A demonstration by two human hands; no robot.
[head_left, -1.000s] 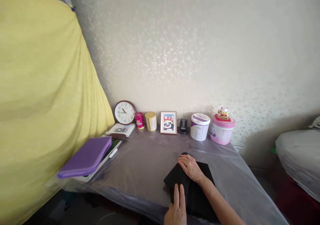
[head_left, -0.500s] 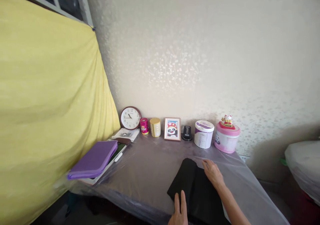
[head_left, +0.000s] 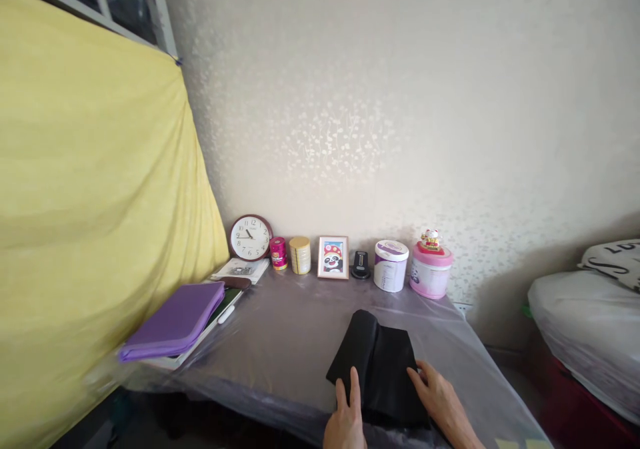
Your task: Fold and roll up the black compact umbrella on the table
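A black folded sheet of soft-looking material [head_left: 393,376] lies on the table in front of me, its left part rolled or folded over into a rounded ridge. My left hand [head_left: 346,416] is at its near left part, two fingers stretched out and apart against it; the other fingers are hard to make out. At the sheet's right edge rests my right hand [head_left: 443,396], thumb and fingers apart, the thumb touching the black material. The near edge of the sheet is partly hidden by my left hand.
Along the wall stand a clock [head_left: 251,238], a pink can [head_left: 279,254], a yellow-lidded tin [head_left: 300,257], a picture frame [head_left: 333,258], a black stand [head_left: 361,266] and two tubs, white [head_left: 391,270] and pink [head_left: 430,277]. A purple folder [head_left: 175,319] lies left on the plastic-covered table [head_left: 285,342].
My right hand has slid from the sheet's far side toward me, down to its right edge. The right part of the sheet looks more squared. My view has turned slightly right.
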